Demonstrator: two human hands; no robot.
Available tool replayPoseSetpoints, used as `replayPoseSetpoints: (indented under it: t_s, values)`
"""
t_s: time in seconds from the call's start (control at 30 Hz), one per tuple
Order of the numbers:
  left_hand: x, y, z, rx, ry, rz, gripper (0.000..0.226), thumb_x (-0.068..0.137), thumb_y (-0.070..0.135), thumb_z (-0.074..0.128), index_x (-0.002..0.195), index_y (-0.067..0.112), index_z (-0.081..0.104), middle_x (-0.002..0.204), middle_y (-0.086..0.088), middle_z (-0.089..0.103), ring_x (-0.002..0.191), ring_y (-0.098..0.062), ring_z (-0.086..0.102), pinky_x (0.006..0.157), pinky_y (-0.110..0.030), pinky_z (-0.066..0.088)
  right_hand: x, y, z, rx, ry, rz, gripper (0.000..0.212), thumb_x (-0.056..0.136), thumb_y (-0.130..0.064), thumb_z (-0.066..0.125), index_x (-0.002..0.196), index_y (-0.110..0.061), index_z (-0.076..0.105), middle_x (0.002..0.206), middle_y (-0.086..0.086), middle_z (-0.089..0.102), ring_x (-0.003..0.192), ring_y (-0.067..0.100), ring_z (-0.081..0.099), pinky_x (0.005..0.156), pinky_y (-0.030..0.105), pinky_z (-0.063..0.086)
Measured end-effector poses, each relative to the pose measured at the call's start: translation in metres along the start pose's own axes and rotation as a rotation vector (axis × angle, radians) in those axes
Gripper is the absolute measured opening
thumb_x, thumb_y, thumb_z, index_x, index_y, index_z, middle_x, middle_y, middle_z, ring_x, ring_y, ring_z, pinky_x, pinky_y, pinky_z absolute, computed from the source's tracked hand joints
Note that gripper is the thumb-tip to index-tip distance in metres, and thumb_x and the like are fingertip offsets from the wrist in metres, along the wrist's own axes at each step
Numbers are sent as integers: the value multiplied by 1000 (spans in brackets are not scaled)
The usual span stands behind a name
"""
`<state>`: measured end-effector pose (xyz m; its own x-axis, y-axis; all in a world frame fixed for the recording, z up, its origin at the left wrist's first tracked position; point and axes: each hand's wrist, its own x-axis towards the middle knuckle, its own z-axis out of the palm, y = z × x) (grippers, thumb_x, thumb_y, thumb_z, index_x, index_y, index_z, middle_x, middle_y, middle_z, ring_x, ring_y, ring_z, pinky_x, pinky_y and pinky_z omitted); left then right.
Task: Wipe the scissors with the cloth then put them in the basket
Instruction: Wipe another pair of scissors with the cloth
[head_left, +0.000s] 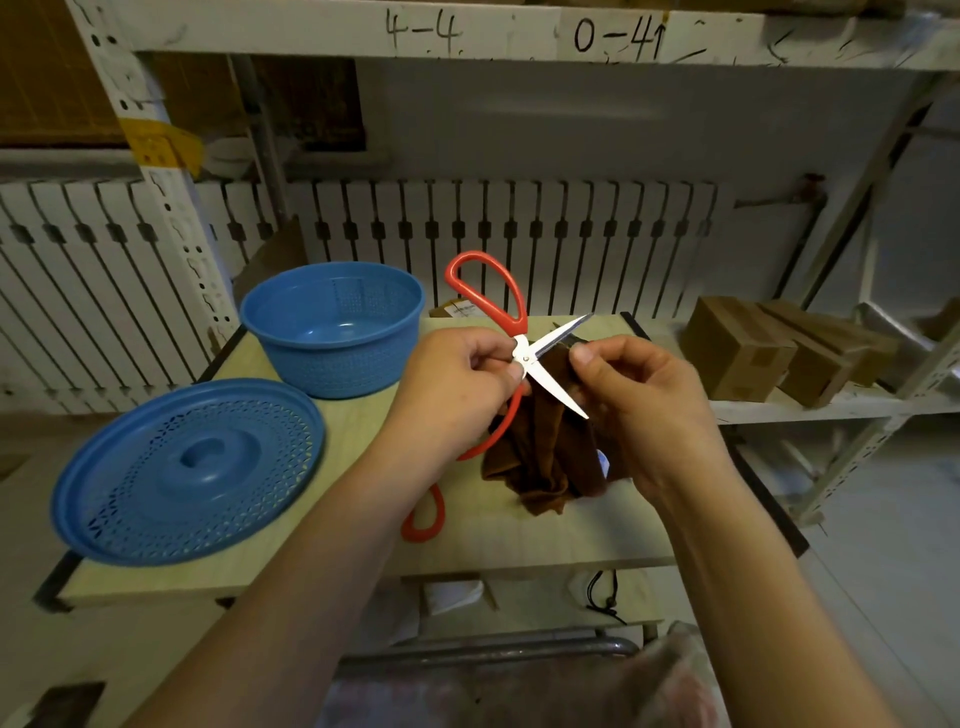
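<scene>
Red-handled scissors (524, 358) are held above the wooden table, blades spread apart. My left hand (457, 384) pinches them at the pivot, one handle loop sticking up behind, the other hanging below my wrist. My right hand (644, 400) grips a brown cloth (545, 457) and presses it against the upper blade; the rest of the cloth hangs down to the table. The blue basket (332, 327) stands to the left, at the table's far side, with nothing in it.
The blue perforated lid (192, 467) lies on the table's (519, 535) front left. Cardboard boxes (753, 353) sit on a shelf to the right. A white radiator runs along the wall behind. A metal shelf post rises at the left.
</scene>
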<state>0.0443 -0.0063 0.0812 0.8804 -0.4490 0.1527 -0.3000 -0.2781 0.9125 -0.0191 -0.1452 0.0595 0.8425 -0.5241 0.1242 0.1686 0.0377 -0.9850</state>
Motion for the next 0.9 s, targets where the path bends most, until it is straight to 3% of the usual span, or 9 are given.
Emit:
replayPoseSetpoints:
  t_s: [0.07, 0.17, 0.3, 0.47, 0.53, 0.6, 0.73, 0.9]
  values:
    - [1, 0, 1, 3, 4, -5, 13, 90, 9, 62, 89, 20, 70, 87, -4, 73, 71, -8, 62, 60, -22, 41, -2, -3, 2, -46, 13, -56, 5, 84, -12, 69, 86, -8, 69, 82, 18, 69, 78, 33, 67, 75, 42, 58]
    - [1, 0, 2, 11, 16, -6, 14, 90, 10, 63, 95, 21, 71, 87, -3, 72, 73, -11, 63, 60, -22, 41, -7, -5, 5, -120, -21, -108, 2, 80, -11, 71, 81, -13, 72, 78, 5, 73, 78, 24, 71, 76, 41, 60]
    - [1, 0, 3, 21, 31, -27, 17, 91, 11, 62, 105, 19, 69, 90, -2, 71, 77, -13, 63, 63, -24, 42, -11, -3, 4, -192, -52, -143, 13, 83, -12, 69, 80, -24, 72, 78, -7, 73, 78, 12, 71, 72, 31, 59]
    - [-1, 1, 5, 42, 67, -49, 23, 91, 10, 61, 88, 32, 62, 91, 1, 68, 88, -19, 64, 75, -33, 51, -13, -3, 4, -254, -104, -142, 22, 88, -8, 64, 85, -28, 72, 79, -19, 72, 79, -4, 66, 63, 10, 51]
    - [-1, 0, 5, 35, 71, -51, 22, 91, 9, 60, 91, 30, 66, 90, 2, 68, 88, -20, 64, 74, -32, 50, -13, -3, 5, -236, -105, -143, 24, 87, -5, 63, 84, -26, 72, 77, -18, 72, 78, -4, 66, 62, 8, 50]
    - [-1, 0, 6, 25, 74, -69, 22, 90, 8, 61, 105, 21, 70, 89, 4, 68, 89, -18, 64, 76, -31, 50, -14, -3, 7, -208, -110, -149, 23, 86, -3, 64, 82, -24, 73, 76, -15, 73, 78, -1, 68, 64, 10, 51]
    - [-3, 0, 9, 29, 88, -67, 25, 90, 8, 61, 111, 17, 70, 96, 1, 71, 95, -18, 65, 91, -40, 54, -13, 0, 11, -140, -82, -110, 13, 77, 1, 74, 80, -11, 70, 71, -5, 73, 71, 7, 70, 63, 14, 53]
    - [-4, -1, 13, 49, 84, -70, 28, 91, 9, 60, 116, 17, 69, 102, 1, 71, 99, -16, 65, 93, -38, 53, -8, -1, 13, -98, -51, 15, 28, 71, -2, 80, 94, -3, 64, 70, 2, 71, 66, 12, 71, 58, 18, 54]
